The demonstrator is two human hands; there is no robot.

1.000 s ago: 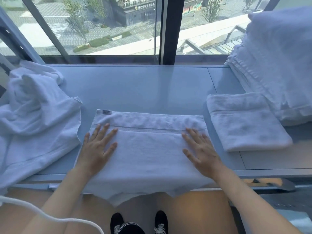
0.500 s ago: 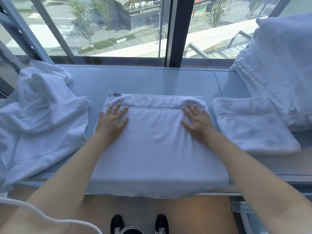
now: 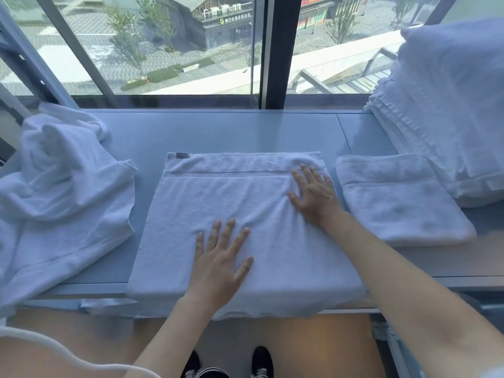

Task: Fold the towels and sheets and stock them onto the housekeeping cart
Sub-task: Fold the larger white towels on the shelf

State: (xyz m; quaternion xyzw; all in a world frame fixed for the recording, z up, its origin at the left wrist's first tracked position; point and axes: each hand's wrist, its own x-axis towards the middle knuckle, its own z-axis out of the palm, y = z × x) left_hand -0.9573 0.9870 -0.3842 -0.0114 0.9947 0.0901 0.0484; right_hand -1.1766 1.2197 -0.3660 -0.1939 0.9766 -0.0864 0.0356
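A white towel (image 3: 223, 203) lies folded flat in the middle of the grey window ledge (image 3: 218, 129), its near edge hanging over the front. My left hand (image 3: 222, 257) presses flat on the towel's near middle, fingers spread. My right hand (image 3: 313, 195) lies flat near the towel's far right corner, fingers straight. A small dark label sits at the far left corner. To the right lies a smaller folded towel (image 3: 401, 197).
A crumpled heap of white towels (image 3: 60, 186) covers the ledge's left end. A tall stack of folded white linen (image 3: 447, 110) stands at the far right. A window runs behind the ledge. A white cord (image 3: 54, 347) crosses the lower left; my shoes show below.
My left hand has slid from the towel's far left part toward the near middle. My right hand stays near the far right corner. The camera has come closer.
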